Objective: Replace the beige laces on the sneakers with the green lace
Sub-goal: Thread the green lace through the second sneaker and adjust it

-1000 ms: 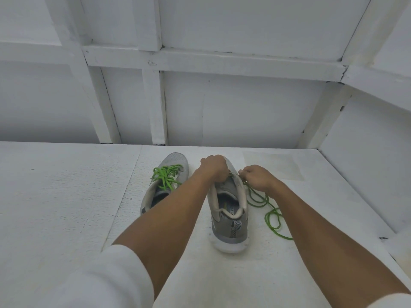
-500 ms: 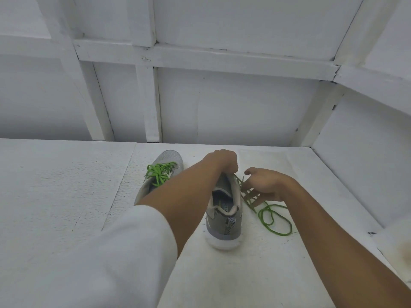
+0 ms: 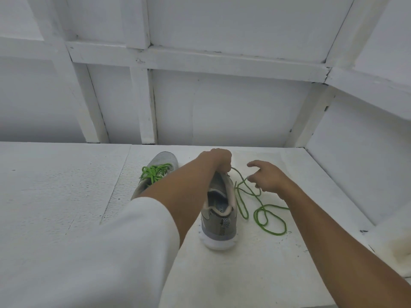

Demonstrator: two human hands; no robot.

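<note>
A white panelled wall (image 3: 233,107) crossed by painted beams fills the upper half of the frame, and below it lies a white, rough-textured desk (image 3: 55,196) with a seam running down its left-centre.

Left of centre, near the back of the desk, sits the laced sneaker (image 3: 165,157) – grey, toe pointing away, with bright green lacing (image 3: 155,173) criss-crossed over its front. Its heel is hidden behind the left forearm, which rises from a white sleeve (image 3: 133,241) in the lower left and reaches diagonally toward the middle.

The left hand (image 3: 219,160) is at centre, fingers curled down over the front of the second sneaker (image 3: 220,221) and gripping its upper near the tongue. This sneaker stands on the desk with its heel and white sole toward the bottom of the frame; its collar gapes open, and the eyelets are hidden under the hand.

The loose green lace (image 3: 262,215) comes out from under the left hand, runs right toward the right hand, then drops onto the desk just right of the second sneaker, where it lies in several slack loops.

The right hand (image 3: 266,176) hovers right of centre – forefinger stretched out, the other fingers half curled. The lace passes right by those curled fingers; whether they pinch it I cannot tell.
</note>
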